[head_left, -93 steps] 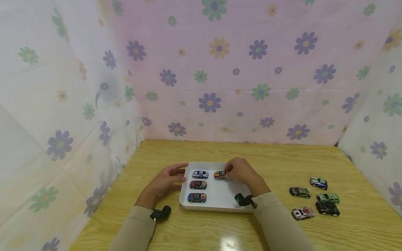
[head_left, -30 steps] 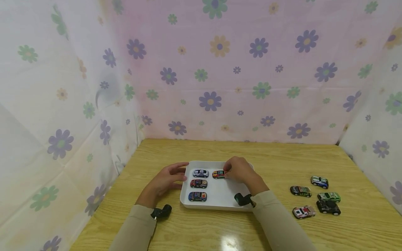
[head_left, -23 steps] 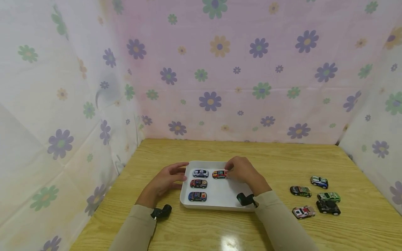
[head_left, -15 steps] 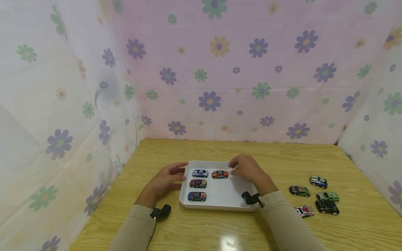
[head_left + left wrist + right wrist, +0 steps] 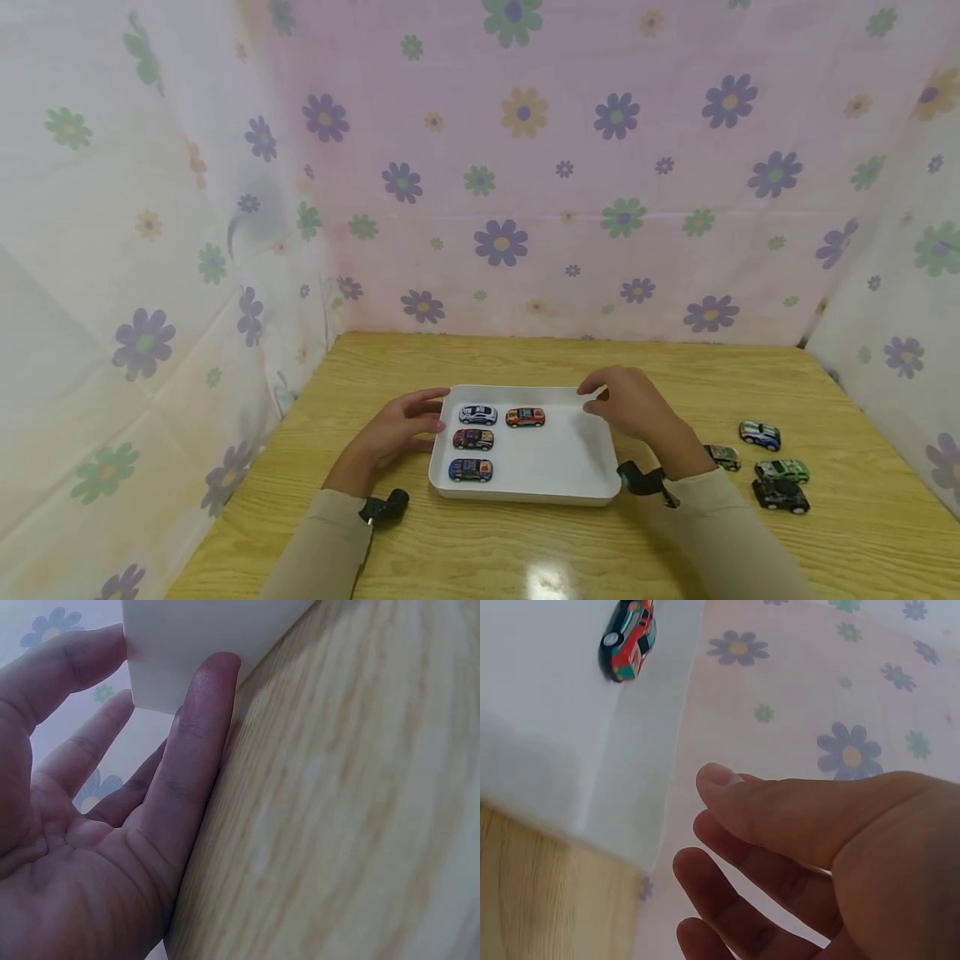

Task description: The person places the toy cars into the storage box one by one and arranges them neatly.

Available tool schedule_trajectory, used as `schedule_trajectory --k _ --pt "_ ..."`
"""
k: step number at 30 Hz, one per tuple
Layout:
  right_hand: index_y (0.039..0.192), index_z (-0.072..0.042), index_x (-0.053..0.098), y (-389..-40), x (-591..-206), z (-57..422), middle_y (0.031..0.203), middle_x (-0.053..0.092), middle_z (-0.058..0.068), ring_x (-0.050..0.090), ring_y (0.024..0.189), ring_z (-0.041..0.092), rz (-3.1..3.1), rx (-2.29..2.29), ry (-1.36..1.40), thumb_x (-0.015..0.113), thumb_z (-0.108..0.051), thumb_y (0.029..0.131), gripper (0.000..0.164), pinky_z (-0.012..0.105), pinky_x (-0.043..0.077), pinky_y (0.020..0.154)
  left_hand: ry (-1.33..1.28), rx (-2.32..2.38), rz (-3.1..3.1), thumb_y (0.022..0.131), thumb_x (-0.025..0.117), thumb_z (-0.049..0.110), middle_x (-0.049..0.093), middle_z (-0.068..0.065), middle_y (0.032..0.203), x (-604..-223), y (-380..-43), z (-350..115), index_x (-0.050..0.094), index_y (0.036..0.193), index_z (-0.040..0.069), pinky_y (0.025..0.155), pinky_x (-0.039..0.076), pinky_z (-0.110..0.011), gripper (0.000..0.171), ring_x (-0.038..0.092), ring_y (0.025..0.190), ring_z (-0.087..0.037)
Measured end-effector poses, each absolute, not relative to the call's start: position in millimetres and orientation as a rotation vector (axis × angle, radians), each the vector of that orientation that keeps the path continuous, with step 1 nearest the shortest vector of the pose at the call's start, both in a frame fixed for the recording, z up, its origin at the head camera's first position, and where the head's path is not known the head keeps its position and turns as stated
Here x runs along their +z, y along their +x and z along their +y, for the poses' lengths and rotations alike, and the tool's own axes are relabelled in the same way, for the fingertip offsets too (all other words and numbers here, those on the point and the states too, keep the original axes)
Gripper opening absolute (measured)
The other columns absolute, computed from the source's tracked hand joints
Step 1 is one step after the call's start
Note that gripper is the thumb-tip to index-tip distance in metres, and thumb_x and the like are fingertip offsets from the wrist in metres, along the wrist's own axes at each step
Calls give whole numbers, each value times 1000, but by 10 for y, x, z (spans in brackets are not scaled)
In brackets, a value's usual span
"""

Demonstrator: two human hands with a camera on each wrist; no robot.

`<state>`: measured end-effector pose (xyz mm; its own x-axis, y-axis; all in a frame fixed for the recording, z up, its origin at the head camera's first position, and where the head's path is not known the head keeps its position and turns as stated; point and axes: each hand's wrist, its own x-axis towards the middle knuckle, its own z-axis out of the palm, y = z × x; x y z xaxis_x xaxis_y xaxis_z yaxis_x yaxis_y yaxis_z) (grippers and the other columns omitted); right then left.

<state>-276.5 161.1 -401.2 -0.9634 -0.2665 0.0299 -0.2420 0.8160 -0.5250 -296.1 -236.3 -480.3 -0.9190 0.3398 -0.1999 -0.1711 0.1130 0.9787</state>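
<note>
A shallow rectangular white tray point(image 5: 555, 467) with rounded corners lies on a yellowish wood-grain table point(image 5: 450, 550); in its far half, left of its middle, stands a small toy car in orange and red with dark windows point(image 5: 526, 417), between the two hands and touching neither.

The left hand point(image 5: 386, 433) is at the tray's left wall, its fingers spread and lightly bent; in the left wrist view a fingertip point(image 5: 216, 679) lies against the outside of that wall, with no grip closed round it; the right hand point(image 5: 633, 406) is at the tray's far right corner, thumb and fingers loosely bent with a gap between them, holding nothing; whether any fingertip brushes the rim there is hard to tell from the head view.

Along the tray's left side three more toy cars form a column: a white one with dark markings point(image 5: 477, 415) farthest back, level with the orange and red car; a red and black one point(image 5: 473, 440) next; a dark blue one with coloured prints point(image 5: 471, 470) nearest the front.

Well to the right of the tray stand a white, blue and green toy car point(image 5: 761, 435), a bright green one point(image 5: 782, 471), a black one point(image 5: 782, 495) just in front of it, and a dark patterned one point(image 5: 723, 457), partly hidden by the right arm.
</note>
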Motion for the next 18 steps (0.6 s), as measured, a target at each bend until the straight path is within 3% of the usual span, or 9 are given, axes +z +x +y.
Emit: schedule_trajectory --k 8,18 --pt "117 -13 77 -2626 -4028 2043 122 73 9 71 100 25 2982 -878 -455 73 -17 97 21 39 61 75 159 1853 2040 92 77 8 49 -17 154 -4811 -2955 -2344 52 152 21 90 62 -48 67 60 128 -32" --pt "119 -20 76 -2516 -4071 2553 119 74 4 70 98 19 2998 -975 -510 73 -35 97 27 37 60 76 172 1857 2035 94 73 5 50 -18 154 -4799 -2958 -2344 50 154 19 91 62 -48 65 60 128 -33"
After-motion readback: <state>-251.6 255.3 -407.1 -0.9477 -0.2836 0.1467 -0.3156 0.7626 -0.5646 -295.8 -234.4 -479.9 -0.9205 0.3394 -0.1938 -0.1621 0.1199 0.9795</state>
